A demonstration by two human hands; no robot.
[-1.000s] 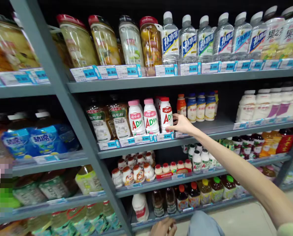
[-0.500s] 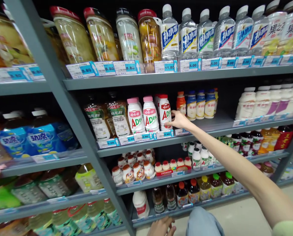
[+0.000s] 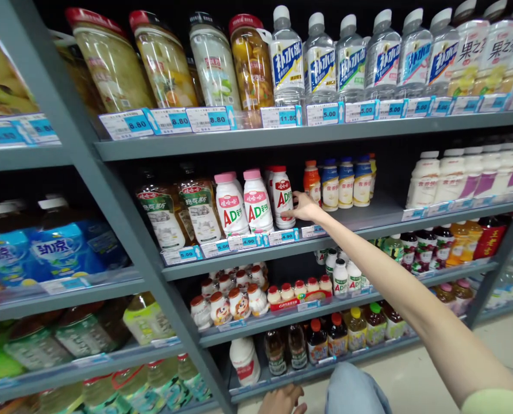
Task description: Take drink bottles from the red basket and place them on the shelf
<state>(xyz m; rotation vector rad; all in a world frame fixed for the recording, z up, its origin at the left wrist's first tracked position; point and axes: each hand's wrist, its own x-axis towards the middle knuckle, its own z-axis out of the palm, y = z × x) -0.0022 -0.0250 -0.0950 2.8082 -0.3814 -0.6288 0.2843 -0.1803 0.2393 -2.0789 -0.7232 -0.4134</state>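
Note:
My right hand [image 3: 304,208] reaches to the middle shelf [image 3: 368,221] and its fingers curl around the side of a white milk bottle with a red cap and red label [image 3: 282,196]. Two like bottles with pink caps [image 3: 243,204] stand to its left. My left hand [image 3: 282,401] rests low at the bottom edge of the view, by the lowest shelf and my knee [image 3: 353,391]; its fingers lie loosely apart and hold nothing.
Grey store shelving holds rows of drinks: fruit jars [image 3: 165,57] and clear water bottles [image 3: 351,57] on top, small bottles [image 3: 342,184] beside my hand, white bottles [image 3: 454,175] at right. A grey upright post [image 3: 122,230] divides the bays. Pale floor [image 3: 432,379] lies below right.
My right hand has pushed a little further in against the red-capped bottle, which has slid back from the shelf edge. The view has drifted slightly right.

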